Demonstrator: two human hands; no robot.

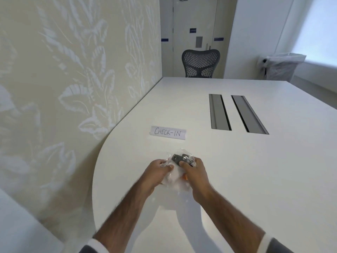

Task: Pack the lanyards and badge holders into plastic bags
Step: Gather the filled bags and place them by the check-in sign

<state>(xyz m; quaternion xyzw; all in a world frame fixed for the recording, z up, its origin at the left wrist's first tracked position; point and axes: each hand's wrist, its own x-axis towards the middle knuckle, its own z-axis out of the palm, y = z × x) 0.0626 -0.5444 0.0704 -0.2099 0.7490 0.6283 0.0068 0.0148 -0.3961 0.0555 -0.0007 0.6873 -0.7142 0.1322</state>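
Leftmost, a cream wall point(73, 79) patterned with pale leaves, hard against the curved edge of a white table point(255, 179). Then the left hand point(158, 170), over the near part of the table, thumb and fingers curled and pinching the left edge of a clear plastic bag point(175, 178). Beyond it on the tabletop, a paper sign point(167, 132) hand-lettered CHECK-IN, apart from the bag. Inside the bag, at its far end, a dark lanyard point(179, 158) bunched up; no telling a badge holder through the crinkled film. Just right, the right hand point(194, 173), fingers curled over the bag's right side, thumb pressing the dark bundle through the plastic. Under that palm, a small orange bit, too hidden to identify. Impossible to tell whether the bag rests on the table or hangs just above it. Farther back, a dark mesh chair point(200, 63) at the table's far edge, before a pale door point(195, 24). Right of the sign, two long grey cable slots point(219, 112) side by side in the tabletop. Far right, a bin point(280, 67) with a clear liner, on the floor.
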